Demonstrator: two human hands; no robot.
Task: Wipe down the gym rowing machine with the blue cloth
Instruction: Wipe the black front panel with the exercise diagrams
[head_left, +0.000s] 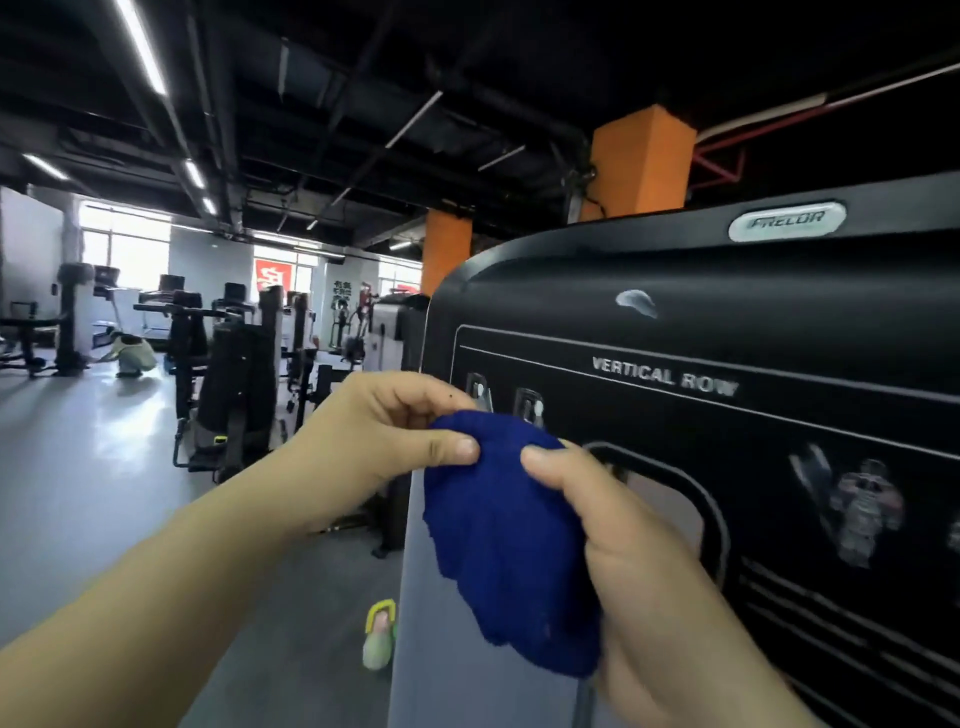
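Observation:
A dark blue cloth (504, 535) hangs bunched between both my hands in front of the rowing machine's black shroud panel (727, 322), which reads "VERTICAL ROW". My left hand (384, 441) pinches the cloth's top left edge between thumb and fingers. My right hand (613, 525) grips the cloth's right side, thumb on top and fingers hidden behind the fabric. A whitish smear (636, 303) sits on the panel above the label. The cloth is just off the panel's left part; whether it touches the panel I cannot tell.
A spray bottle (380, 642) with a yellow-green trigger stands on the grey floor by the machine's pale side. Other gym machines (234, 374) fill the left middle distance. A person (130, 353) crouches far left. Orange pillars (641, 161) rise behind the panel.

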